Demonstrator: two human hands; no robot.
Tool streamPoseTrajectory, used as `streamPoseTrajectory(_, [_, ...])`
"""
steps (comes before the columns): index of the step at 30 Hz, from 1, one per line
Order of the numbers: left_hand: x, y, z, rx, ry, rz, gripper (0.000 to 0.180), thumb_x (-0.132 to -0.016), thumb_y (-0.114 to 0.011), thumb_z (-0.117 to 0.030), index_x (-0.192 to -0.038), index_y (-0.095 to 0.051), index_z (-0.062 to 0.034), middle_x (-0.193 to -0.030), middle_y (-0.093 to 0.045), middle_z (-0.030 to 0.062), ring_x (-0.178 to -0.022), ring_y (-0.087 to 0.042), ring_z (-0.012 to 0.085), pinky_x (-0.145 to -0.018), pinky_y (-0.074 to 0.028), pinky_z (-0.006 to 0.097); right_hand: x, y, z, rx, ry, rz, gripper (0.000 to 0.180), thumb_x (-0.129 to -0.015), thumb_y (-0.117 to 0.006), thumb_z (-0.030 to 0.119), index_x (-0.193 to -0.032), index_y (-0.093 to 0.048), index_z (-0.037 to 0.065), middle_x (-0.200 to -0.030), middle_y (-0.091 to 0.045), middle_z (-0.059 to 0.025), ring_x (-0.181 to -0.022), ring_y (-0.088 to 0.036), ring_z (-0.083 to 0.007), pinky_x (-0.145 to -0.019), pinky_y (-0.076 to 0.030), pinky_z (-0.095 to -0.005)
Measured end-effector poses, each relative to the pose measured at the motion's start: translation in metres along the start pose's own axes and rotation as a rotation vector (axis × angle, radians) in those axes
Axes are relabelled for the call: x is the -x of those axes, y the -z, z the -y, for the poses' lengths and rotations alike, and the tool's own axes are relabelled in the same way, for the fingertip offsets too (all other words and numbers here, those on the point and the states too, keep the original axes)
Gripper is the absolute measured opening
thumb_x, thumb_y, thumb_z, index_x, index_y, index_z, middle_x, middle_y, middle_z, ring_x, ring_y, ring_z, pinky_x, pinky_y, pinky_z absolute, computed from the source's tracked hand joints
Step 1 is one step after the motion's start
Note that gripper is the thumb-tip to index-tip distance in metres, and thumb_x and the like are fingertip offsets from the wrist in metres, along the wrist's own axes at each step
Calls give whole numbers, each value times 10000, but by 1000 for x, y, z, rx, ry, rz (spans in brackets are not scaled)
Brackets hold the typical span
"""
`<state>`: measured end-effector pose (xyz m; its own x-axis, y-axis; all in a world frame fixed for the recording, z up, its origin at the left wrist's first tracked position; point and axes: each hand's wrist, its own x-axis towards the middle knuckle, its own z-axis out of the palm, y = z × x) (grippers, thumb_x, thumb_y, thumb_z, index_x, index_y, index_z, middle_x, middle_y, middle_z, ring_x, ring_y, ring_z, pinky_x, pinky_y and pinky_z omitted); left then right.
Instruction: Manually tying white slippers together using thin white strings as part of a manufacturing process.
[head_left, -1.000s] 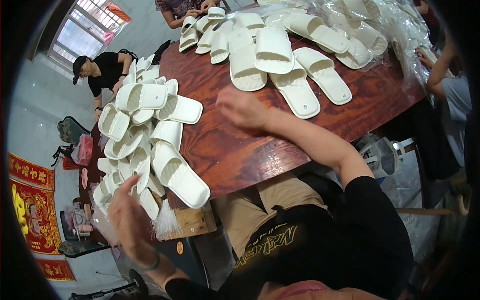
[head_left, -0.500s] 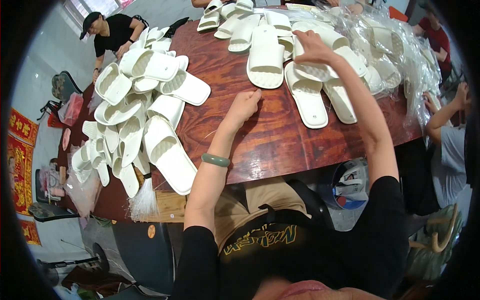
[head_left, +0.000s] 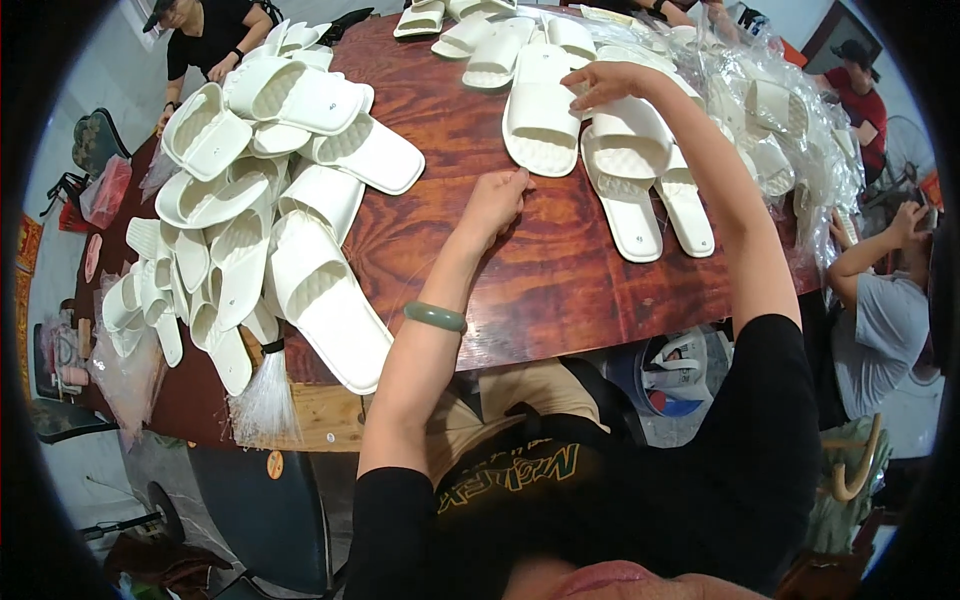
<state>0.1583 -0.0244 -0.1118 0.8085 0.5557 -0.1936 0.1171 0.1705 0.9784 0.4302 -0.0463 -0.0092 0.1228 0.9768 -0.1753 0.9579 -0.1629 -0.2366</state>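
A cream slide slipper [head_left: 541,125] lies on the table in front of me, its rounded end toward me. Just below that end is my left hand [head_left: 497,205], fingers pinched together; whatever is between them is too small to make out. My right hand [head_left: 614,84] reaches over to the slipper's right edge by the strap, thumb and fingers apart. Beneath my right hand and forearm lie another cream slipper [head_left: 622,170] and a partly covered one [head_left: 684,205]. At the left rises a heap of cream slippers [head_left: 300,95], with a tied bundle of thin clear plastic strands [head_left: 265,400] at its near side.
The reddish-brown wooden table [head_left: 450,320] curves round before me. Slippers in clear plastic bags [head_left: 790,130] pile up at the right. More loose slippers [head_left: 497,55] lie at the far side. A blue bucket [head_left: 628,375] stands below the table edge. Other people sit around.
My right hand has moved left, from above the neighbouring slippers to the edge of the front slipper. My left hand has shifted slightly toward that slipper's near end. The whole view has turned a little.
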Motion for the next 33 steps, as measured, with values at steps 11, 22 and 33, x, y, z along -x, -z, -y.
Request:
streamPoseTrajectory(11, [-13,32,-2,590,-237,-340,296,-899,-494,-250,-1017,-546,17,-554,-397,-52,-412,-310,41,-358,-216,206,11,75,29,-834,-194,-287,195,-801,-653,144,-903,-667,-22,-725,-636,-73,-597,-588,-138,-492,-475,-296])
streamPoseTrajectory(22, [65,-48,-16,-497,-1007,-264,958,-548,-777,-561,-1256,-411,-30,-858,-633,114,-751,-646,264,-636,-514,358,150,26,156,-1567,-116,-577,390,-959,-427,189,-1240,-418,-82,-1200,-515,-166,-1085,-533,-216,-942,-463,-333])
streamPoseTrajectory(33, [107,58,5,47,-283,-68,352,-833,-621,-195,-1079,-567,50,-969,-615,62,-861,-566,121,-769,-448,263,158,-110,162,-1378,-202,119,257,-854,-600,85,-1088,-556,-13,-1001,-613,-78,-866,-596,-121,-765,-498,-229])
